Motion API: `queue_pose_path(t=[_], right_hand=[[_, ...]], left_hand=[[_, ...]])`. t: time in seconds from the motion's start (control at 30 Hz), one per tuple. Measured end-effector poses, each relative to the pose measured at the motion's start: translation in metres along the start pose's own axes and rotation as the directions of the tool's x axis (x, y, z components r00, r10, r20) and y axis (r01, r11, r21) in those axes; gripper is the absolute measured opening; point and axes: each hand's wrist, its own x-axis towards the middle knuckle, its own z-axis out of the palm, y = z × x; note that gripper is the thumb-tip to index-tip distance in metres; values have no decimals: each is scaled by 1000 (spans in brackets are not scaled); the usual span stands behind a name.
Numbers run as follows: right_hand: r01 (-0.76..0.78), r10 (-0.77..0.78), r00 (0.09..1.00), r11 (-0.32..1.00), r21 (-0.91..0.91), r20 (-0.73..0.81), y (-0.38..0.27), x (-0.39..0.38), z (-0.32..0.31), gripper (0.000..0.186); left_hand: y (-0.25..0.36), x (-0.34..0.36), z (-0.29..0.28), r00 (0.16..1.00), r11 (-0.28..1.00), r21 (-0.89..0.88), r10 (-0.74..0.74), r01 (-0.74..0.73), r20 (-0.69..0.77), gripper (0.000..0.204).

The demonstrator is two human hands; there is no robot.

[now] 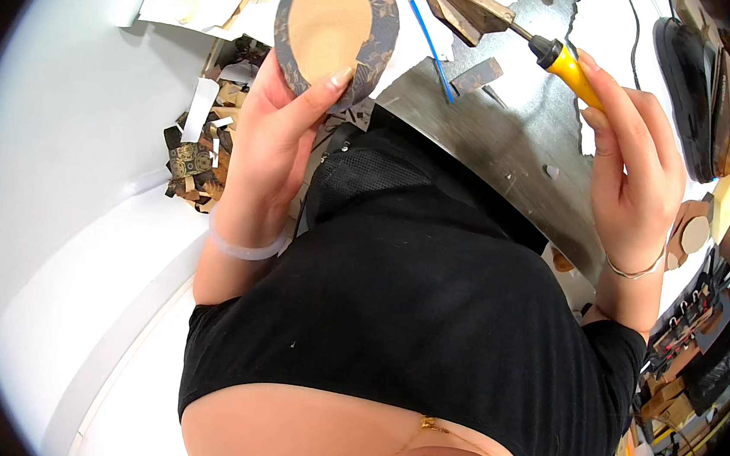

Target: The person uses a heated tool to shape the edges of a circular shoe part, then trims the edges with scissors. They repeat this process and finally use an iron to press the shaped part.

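My left hand (283, 125) grips an oval piece (323, 12) with a dark floral-patterned border and a beige centre, thumb on its lower right edge. My right hand (627, 164) is closed on the yellow-and-black handle of a tool (567, 72), whose thin metal tip reaches a dark, worn wooden block or stand (449, 5); whether they touch I cannot tell. Between the oval and the block lies a blue paintbrush (428, 47), beside a small grey strip (478, 73) on the metal work surface (477, 134).
Scraps (197, 165) are piled below the table's left part. White paper (184, 8) and yellow sheets lie at the back left. Black soles (681, 91), round cut pieces (690, 230) and a cable line the right side. A white wall (41, 156) stands at my left.
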Motion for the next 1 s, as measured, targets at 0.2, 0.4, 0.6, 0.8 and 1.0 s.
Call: queue_pose_path(t=[0.2, 0.4, 0.6, 0.8, 1.0], right_hand=[[8, -5, 995, 1000, 27, -101, 1, -1, 7, 46], [33, -32, 999, 997, 69, -15, -7, -4, -8, 46], [105, -113, 991, 990, 94, 76, -15, -3, -12, 50], [141, -143, 986, 989, 35, 86, -19, -3, -8, 54], [156, -157, 985, 988, 18, 74, -20, -5, -6, 55]], left_hand=[[6, 7, -4, 994, 994, 9, 107, -107, 20, 64], [15, 5, -9, 995, 982, -156, -100, 102, 21, 50], [11, 12, -7, 982, 967, -187, -182, 171, -42, 39], [9, 9, -5, 981, 963, -192, -194, 191, 5, 38], [12, 8, 3, 980, 970, -149, -197, 192, -22, 40]])
